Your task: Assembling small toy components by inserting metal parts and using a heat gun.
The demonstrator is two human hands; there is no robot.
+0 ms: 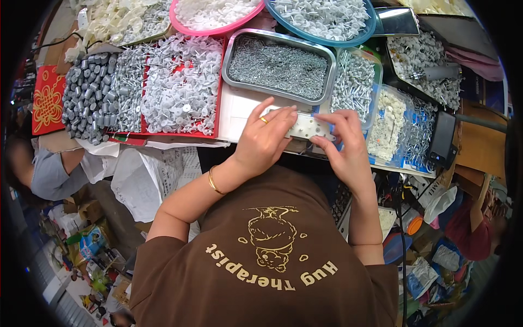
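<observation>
- The block (308,129) is pale, whitish and oblong, with a flat top marked by small dark dots, perhaps holes; its left end is hidden.
- It lies at the near edge of the desk (231,115), between the two hands, just below the metal tray (326,98) of small silvery pieces.
- Left hand (266,136): fingers bent over the block's left end; cannot tell whether its grip is clamped.
- Right hand (348,146): thumb and forefinger apart, at opposite edges of the block; cannot tell whether this grip presses on it.
</observation>
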